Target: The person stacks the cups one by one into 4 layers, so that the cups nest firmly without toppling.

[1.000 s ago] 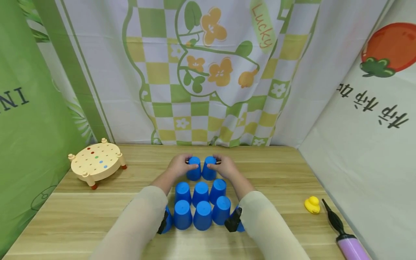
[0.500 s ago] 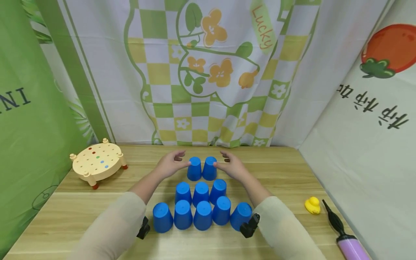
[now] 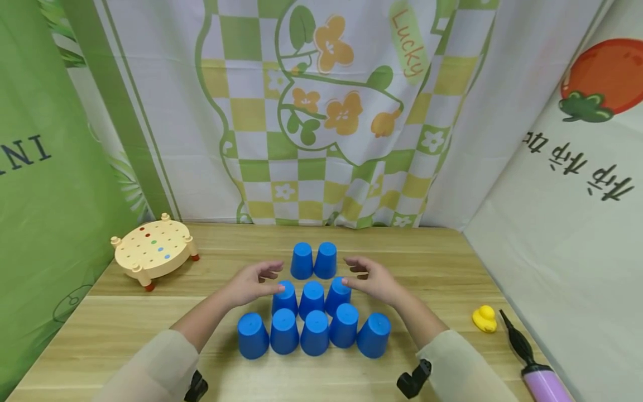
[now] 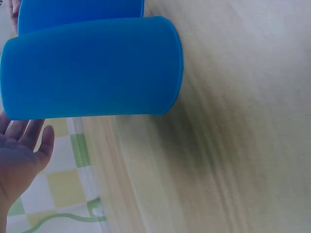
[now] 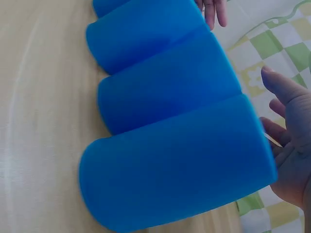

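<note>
Upside-down blue cups stand on the wooden table in three rows. Two make up the back row, with a left back cup (image 3: 302, 261) and a right back cup (image 3: 325, 261). Three form the middle row, around a centre cup (image 3: 312, 300). Several more line the front row, including a left end cup (image 3: 253, 336) and a right end cup (image 3: 374, 336). My left hand (image 3: 253, 283) hovers beside the middle row's left end, fingers relaxed, thumb overlapping that cup in the head view. My right hand (image 3: 374, 281) mirrors it at the right end, holding nothing.
A round cream pegboard stool (image 3: 153, 248) stands at the table's back left. Over on the right are a yellow rubber duck (image 3: 484, 319) and a purple hand pump (image 3: 545, 382) with a black nozzle. A patterned curtain (image 3: 321, 111) hangs behind the table's back edge.
Both hands have let go of the two back cups, spread apart and drawn back toward the middle row. The sleeves have moved outward, uncovering the front row's end cups.
</note>
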A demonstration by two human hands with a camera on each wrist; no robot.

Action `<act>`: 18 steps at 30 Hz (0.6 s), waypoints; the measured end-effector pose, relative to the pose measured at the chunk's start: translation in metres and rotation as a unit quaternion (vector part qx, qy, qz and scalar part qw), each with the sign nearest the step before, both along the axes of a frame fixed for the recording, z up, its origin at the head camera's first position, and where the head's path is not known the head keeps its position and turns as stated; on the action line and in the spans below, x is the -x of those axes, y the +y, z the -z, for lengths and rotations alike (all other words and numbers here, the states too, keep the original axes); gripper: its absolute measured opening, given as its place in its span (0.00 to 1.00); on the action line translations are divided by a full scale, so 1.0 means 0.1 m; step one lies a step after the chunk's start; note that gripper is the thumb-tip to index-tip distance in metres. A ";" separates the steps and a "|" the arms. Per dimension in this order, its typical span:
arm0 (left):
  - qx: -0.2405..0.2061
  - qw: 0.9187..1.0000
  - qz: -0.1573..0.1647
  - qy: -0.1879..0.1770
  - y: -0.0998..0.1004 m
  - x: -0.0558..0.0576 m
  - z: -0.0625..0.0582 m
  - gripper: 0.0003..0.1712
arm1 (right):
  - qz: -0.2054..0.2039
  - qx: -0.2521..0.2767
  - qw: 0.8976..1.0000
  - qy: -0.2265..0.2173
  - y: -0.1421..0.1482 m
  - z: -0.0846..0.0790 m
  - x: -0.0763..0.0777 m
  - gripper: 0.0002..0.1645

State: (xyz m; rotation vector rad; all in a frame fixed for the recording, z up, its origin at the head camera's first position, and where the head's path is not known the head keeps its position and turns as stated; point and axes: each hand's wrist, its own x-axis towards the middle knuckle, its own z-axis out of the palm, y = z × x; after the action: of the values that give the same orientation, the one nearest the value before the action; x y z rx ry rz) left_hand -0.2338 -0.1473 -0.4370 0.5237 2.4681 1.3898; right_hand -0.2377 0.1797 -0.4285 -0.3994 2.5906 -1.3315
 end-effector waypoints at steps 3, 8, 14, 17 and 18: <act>0.004 1.000 0.023 -0.012 -0.01 -0.04 0.03 0.38 | -0.018 0.003 1.000 -0.008 0.01 0.05 -0.04 0.34; 0.006 0.999 0.029 -0.021 -0.02 -0.07 0.07 0.38 | -0.034 0.008 0.999 -0.016 0.02 0.11 -0.06 0.34; 0.005 0.999 0.021 -0.027 -0.02 -0.09 0.11 0.37 | -0.049 0.017 0.999 -0.013 0.03 0.15 -0.07 0.34; 0.002 1.000 0.015 -0.026 -0.01 -0.10 0.14 0.35 | -0.050 0.013 0.999 -0.010 0.02 0.17 -0.07 0.33; 0.002 1.000 0.012 -0.025 -0.01 -0.11 0.15 0.34 | -0.050 0.010 0.999 -0.009 0.02 0.17 -0.08 0.33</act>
State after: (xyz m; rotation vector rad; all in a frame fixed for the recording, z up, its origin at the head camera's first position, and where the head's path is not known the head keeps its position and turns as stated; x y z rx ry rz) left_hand -0.2230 -0.1482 -0.4521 0.5082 2.4163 1.3732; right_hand -0.2301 0.1814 -0.4457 -0.5098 2.5103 -1.3214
